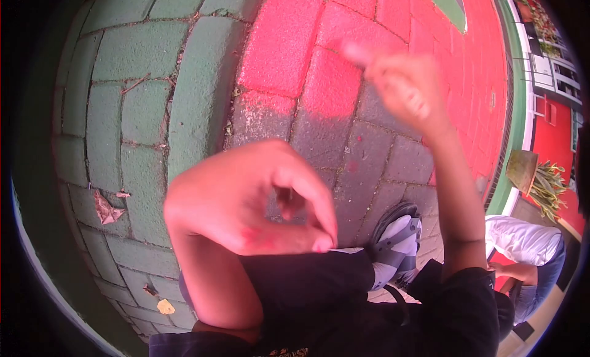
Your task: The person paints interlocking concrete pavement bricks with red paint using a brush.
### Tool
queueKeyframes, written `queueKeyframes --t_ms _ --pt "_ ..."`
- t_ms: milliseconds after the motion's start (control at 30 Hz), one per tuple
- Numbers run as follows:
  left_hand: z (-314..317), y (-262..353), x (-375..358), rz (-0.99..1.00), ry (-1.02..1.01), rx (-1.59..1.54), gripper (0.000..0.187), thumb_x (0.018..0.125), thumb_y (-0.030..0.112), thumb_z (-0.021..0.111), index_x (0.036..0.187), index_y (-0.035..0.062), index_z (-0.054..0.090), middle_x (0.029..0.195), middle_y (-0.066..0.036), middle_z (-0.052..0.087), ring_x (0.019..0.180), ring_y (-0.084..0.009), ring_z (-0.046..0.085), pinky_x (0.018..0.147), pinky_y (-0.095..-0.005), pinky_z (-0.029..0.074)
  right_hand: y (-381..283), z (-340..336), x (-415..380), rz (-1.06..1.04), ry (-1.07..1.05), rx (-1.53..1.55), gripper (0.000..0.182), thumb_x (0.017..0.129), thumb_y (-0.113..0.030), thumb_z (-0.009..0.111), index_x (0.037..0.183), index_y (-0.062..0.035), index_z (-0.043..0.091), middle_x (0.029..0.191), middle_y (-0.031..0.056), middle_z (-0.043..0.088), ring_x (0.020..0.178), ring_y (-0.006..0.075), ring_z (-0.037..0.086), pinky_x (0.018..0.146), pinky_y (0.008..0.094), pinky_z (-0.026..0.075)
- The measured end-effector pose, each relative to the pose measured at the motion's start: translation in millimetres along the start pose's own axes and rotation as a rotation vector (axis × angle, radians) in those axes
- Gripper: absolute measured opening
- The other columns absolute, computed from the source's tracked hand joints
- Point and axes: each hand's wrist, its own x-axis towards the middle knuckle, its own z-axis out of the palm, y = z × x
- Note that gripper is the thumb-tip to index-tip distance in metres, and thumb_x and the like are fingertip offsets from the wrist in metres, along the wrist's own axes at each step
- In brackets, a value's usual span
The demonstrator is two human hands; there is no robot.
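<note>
My left hand (258,200) hangs above the pavers with its fingers curled and the thumb meeting a fingertip; nothing shows between them. Red paint marks the skin near the thumb. My right hand (409,89) is closed and smeared by motion. From it juts a short, pale, pinkish stub that looks like a paintbrush (355,52), its far end over the wet-looking pink-red paint (279,43). That paint covers the upper pavers and fades out raggedly onto bare dark grey pavers (347,172), where a few red spots lie.
A raised green edge (206,86) and green pavers (141,49) run along the left, with a dry leaf (107,208) on them. My sandaled foot (393,240) rests below the bare patch. At right are a potted plant (522,171) and another person bending (522,240).
</note>
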Motion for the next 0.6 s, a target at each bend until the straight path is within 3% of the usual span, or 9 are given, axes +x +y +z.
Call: queueKeyframes --t_ms 33,100,167,300,333,400,467,567,600 --pt "-1 5 -2 0.003 -0.001 0.003 0.004 0.082 0.006 0.074 0.086 0.0032 0.073 0.081 -0.006 0.072 0.07 -0.0133 0.065 0.058 -0.0256 0.045 -11 15 -16 0.083 -0.025 0.157 0.005 0.081 -0.009 0.063 0.077 -0.0108 0.065 0.07 0.004 0.067 0.059 0.0149 0.061 0.057 0.029 0.051" --pt "-1 11 -8 0.064 0.502 -0.01 0.01 0.085 0.009 0.067 0.077 0.0028 0.064 0.072 -0.003 0.061 0.063 -0.0109 0.054 0.056 -0.0258 0.039 -60 19 -42 -0.091 -0.276 -0.322 0.026 0.091 -0.02 0.065 0.071 -0.0044 0.058 0.111 0.0185 0.071 0.114 0.0271 0.066 0.091 0.0381 0.055" --pt "-6 -6 -6 0.273 1.043 -0.08 0.014 0.089 0.015 0.064 0.085 0.0023 0.066 0.075 -0.003 0.059 0.067 -0.0097 0.049 0.062 -0.0235 0.038 -85 20 -61 -0.101 -0.367 -0.137 0.023 0.09 -0.018 0.066 0.072 -0.0048 0.059 0.111 0.0165 0.071 0.114 0.028 0.066 0.092 0.0396 0.055" --pt "-15 -4 -9 0.387 1.215 -0.445 0.021 0.094 0.019 0.058 0.078 0.0055 0.054 0.071 -0.002 0.047 0.063 -0.01 0.039 0.059 -0.0266 0.032 -74 13 -63 -0.019 -0.368 0.421 0.018 0.085 -0.009 0.069 0.071 -0.0052 0.059 0.103 0.0125 0.073 0.111 0.0278 0.067 0.092 0.0379 0.056" --pt "-14 -2 -8 0.366 1.37 -0.486 0.023 0.094 0.019 0.058 0.076 0.0073 0.05 0.069 -0.001 0.044 0.062 -0.0098 0.037 0.058 -0.0279 0.031 -57 24 -51 -0.07 -0.149 0.505 0.015 0.083 -0.017 0.071 0.074 -0.0086 0.061 0.098 0.0101 0.074 0.082 0.0283 0.072 0.067 0.0344 0.057" --pt "-14 -2 -9 0.379 1.372 -0.54 0.022 0.094 0.019 0.058 0.077 0.008 0.051 0.069 0.0 0.044 0.062 -0.0099 0.037 0.058 -0.0278 0.031 -40 -7 -16 0.462 -0.324 0.255 0.03 0.082 -0.005 0.072 0.064 -0.0029 0.049 0.087 0.0123 0.072 0.098 0.0222 0.071 0.081 0.0325 0.056" --pt "-16 -1 -11 0.392 1.381 -0.591 0.021 0.094 0.019 0.058 0.078 0.0087 0.051 0.069 0.0 0.044 0.062 -0.0101 0.038 0.058 -0.0277 0.031 -22 -16 5 0.56 -0.079 0.319 0.033 0.084 -0.004 0.072 0.062 -0.0039 0.048 0.086 0.011 0.072 0.088 0.0151 0.07 0.074 0.031 0.055" --pt "-15 0 -15 0.43 1.376 -0.68 0.02 0.097 0.015 0.055 0.08 0.0075 0.048 0.071 -0.001 0.04 0.062 -0.0118 0.035 0.06 -0.0277 0.031 -19 -8 8 -0.106 0.176 -0.284 0.033 0.086 -0.001 0.07 0.062 -0.0043 0.049 0.082 0.0075 0.07 0.082 0.0112 0.068 0.07 0.0274 0.053" --pt "-16 -1 -16 0.454 1.354 -0.718 0.02 0.096 0.014 0.055 0.079 0.0074 0.048 0.071 -0.001 0.041 0.063 -0.012 0.036 0.06 -0.0279 0.031 -22 13 1 -0.037 0.28 -0.086 0.021 0.082 0.002 0.071 0.067 -0.0029 0.057 0.086 0.0072 0.072 0.084 0.0127 0.07 0.07 0.0268 0.054"
